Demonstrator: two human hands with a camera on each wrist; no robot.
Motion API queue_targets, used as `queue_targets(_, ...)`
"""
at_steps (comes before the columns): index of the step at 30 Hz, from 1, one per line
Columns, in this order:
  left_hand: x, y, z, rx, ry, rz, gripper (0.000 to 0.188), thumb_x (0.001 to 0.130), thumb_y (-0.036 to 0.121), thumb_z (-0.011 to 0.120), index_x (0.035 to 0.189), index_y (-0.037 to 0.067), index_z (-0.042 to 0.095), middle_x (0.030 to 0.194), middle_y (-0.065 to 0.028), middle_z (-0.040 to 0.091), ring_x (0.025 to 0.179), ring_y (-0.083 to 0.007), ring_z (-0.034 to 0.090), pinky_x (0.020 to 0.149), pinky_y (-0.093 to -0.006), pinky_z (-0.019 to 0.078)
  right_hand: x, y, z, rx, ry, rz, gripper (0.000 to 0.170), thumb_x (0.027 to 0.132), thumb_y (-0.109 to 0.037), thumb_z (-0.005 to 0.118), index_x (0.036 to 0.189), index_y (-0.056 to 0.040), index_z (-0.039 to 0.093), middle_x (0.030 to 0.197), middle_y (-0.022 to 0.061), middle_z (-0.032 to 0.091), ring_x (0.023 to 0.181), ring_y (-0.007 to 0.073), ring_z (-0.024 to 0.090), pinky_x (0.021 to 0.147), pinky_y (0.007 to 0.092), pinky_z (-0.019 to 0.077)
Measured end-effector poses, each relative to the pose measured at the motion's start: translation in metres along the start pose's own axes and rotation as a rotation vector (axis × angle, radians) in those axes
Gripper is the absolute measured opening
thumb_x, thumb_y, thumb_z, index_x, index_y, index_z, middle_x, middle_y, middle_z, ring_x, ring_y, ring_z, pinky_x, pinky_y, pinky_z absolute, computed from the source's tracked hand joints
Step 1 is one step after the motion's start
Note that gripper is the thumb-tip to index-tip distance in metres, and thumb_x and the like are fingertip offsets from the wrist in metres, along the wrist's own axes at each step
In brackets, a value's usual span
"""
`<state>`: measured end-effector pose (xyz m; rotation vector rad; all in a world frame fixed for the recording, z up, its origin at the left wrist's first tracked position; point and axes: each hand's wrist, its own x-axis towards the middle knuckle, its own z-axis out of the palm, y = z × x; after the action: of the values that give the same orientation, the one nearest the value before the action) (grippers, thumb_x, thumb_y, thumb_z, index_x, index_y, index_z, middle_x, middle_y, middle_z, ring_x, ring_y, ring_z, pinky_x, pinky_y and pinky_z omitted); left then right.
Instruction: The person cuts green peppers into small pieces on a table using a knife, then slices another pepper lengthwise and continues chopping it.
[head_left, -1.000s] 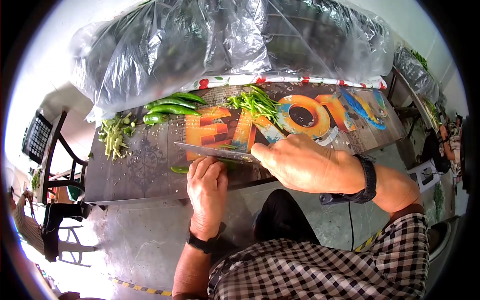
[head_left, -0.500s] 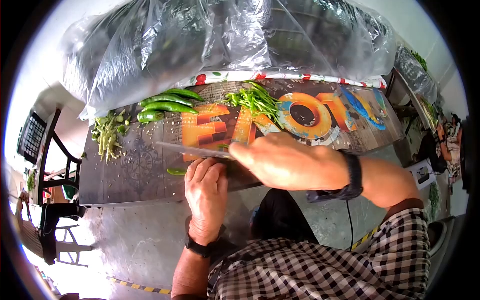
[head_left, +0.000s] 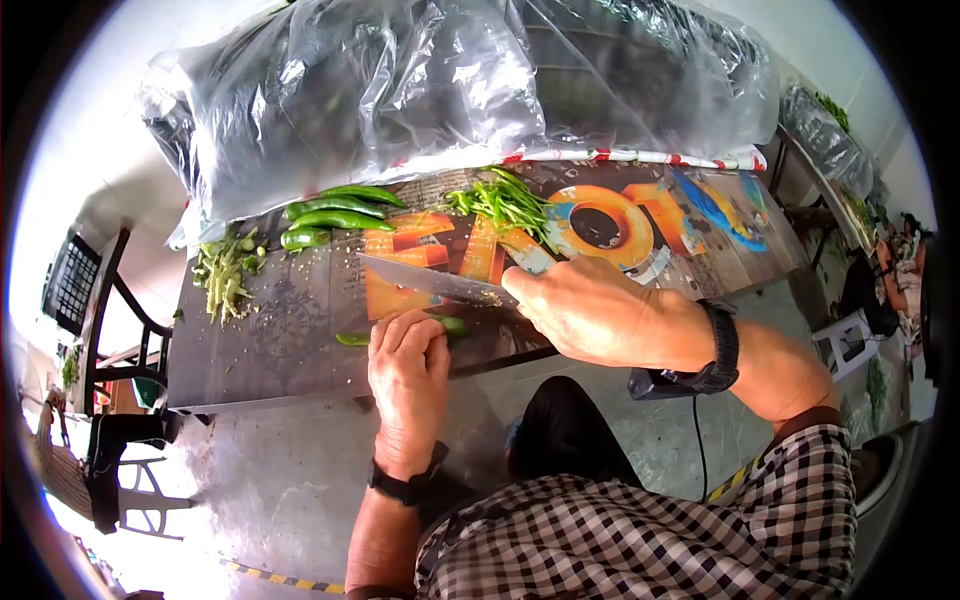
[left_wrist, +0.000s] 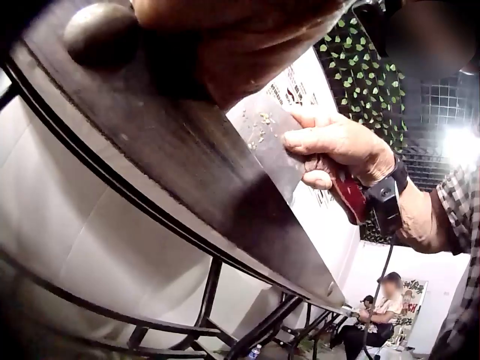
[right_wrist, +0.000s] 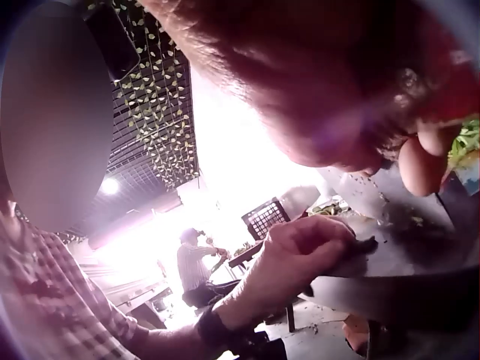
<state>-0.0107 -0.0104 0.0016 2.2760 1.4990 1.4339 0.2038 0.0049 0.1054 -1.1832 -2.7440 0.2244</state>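
1. Knife [head_left: 430, 280] and right hand [head_left: 620, 312] have shifted since half a second ago: the blade, which covered the left fingertips' edge, now shows a gap beyond them.
2. Right fingers are curled firmly round the knife's red handle [left_wrist: 349, 199]; small pale bits cling to the blade near that hand.
3. Left hand [head_left: 408, 372] has its fingers bent over a green pepper [head_left: 454, 326], grasping it against the table [head_left: 300, 372] near the close edge. Both pepper ends peek out beside the fingers.
4. Past the knife lies a heap of green strips [head_left: 505, 208].
5. Over on the person's left sit whole peppers [head_left: 342, 219], with pale green scraps [head_left: 226, 282] beside them.
6. Clear plastic [head_left: 420, 90] drapes a bulky stack along the far side.
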Motion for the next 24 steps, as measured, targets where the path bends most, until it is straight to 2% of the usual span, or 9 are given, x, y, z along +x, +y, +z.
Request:
queue_targets(11, -0.003, -0.004, 0.003, 0.041, 0.031, 0.023, 0.015, 0.071, -0.004, 0.068, 0.085, 0.002, 0.067, 0.095, -0.0101, 0.066, 0.097, -0.0313, 0.061, 0.087, -0.0404, 0.0490, -0.001, -0.008, -0.007, 0.033, -0.077, -0.023, 0.010, 0.087, -0.006, 0.057, 0.088, 0.0021, 0.051, 0.062, 0.0201, 0.060, 0.059, 0.0365, 0.064, 0.055, 0.0445, 0.0507)
queue_targets(14, -0.003, -0.004, 0.003, 0.038, 0.043, 0.037, 0.016, 0.071, -0.008, 0.066, 0.085, -0.001, 0.067, 0.095, -0.0111, 0.067, 0.095, -0.0305, 0.061, 0.084, -0.0379, 0.0498, -0.003, -0.008, -0.007, -0.072, -0.063, -0.090, 0.009, 0.086, -0.005, 0.057, 0.087, 0.0029, 0.051, 0.060, 0.0206, 0.059, 0.059, 0.0377, 0.064, 0.054, 0.0457, 0.0491)
queue_targets(17, -0.003, -0.004, 0.002, 0.041, 0.040, 0.026, 0.016, 0.071, -0.008, 0.066, 0.085, -0.001, 0.067, 0.095, -0.0113, 0.067, 0.095, -0.0306, 0.061, 0.085, -0.0381, 0.0497, 0.000, -0.004, -0.007, 0.124, -0.061, -0.062, 0.009, 0.085, -0.003, 0.056, 0.087, 0.0036, 0.051, 0.059, 0.0207, 0.058, 0.059, 0.0388, 0.063, 0.053, 0.0466, 0.0471)
queue_targets(20, -0.003, -0.007, 0.004, 0.009, 0.032, 0.006, 0.016, 0.071, -0.004, 0.069, 0.086, 0.003, 0.067, 0.096, -0.0097, 0.066, 0.097, -0.0309, 0.061, 0.087, -0.0405, 0.0492, 0.001, -0.005, -0.010, 0.124, -0.095, 0.013, 0.009, 0.085, -0.003, 0.056, 0.087, 0.0040, 0.051, 0.058, 0.0209, 0.057, 0.059, 0.0394, 0.063, 0.052, 0.0474, 0.0458)
queue_targets(24, -0.002, -0.006, 0.003, 0.021, 0.031, 0.016, 0.016, 0.070, -0.003, 0.069, 0.085, 0.003, 0.067, 0.095, -0.0094, 0.066, 0.096, -0.0307, 0.062, 0.087, -0.0398, 0.0494, 0.000, -0.013, -0.012, 0.043, -0.069, -0.013, 0.008, 0.085, -0.002, 0.056, 0.088, 0.0038, 0.051, 0.058, 0.0209, 0.057, 0.059, 0.0389, 0.063, 0.052, 0.0470, 0.0474)
